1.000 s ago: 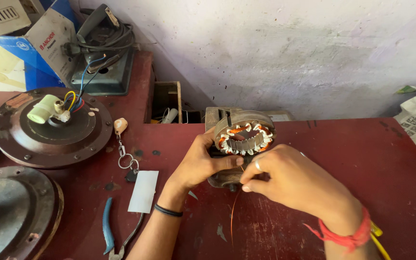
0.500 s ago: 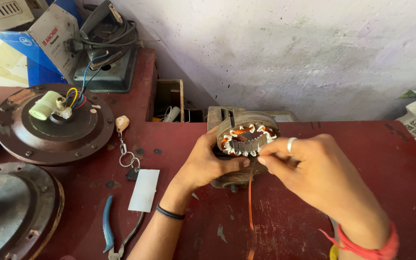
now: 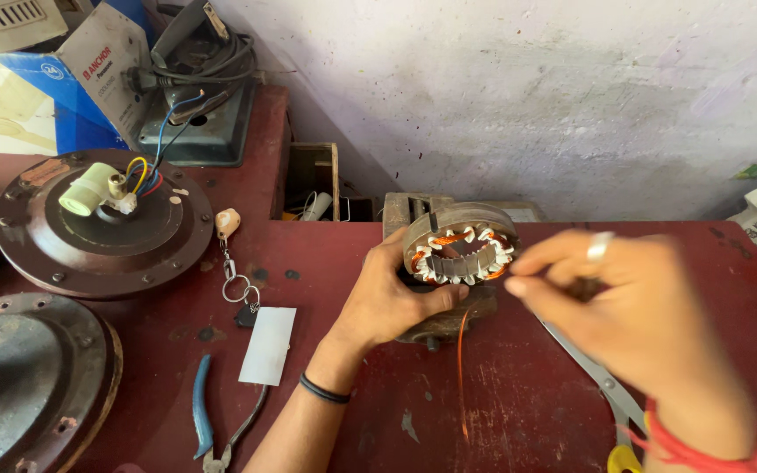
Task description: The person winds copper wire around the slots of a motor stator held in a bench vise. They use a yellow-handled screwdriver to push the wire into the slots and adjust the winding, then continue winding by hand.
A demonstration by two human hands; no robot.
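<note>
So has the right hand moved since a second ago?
Yes. The right hand has pulled rightward, away from the motor winding ring that the left hand holds, drawing copper wire along.

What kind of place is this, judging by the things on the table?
Probably a small repair workshop for ceiling fans. The left hand holds a stator with copper windings, round brown motor housings lie on the red table, and blue-handled pliers are nearby.

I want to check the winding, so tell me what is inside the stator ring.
Inside the stator, copper coils and pale slot liners line the rim around an open centre. The left hand covers its lower left side; the blurred right hand hides the right edge.
</note>
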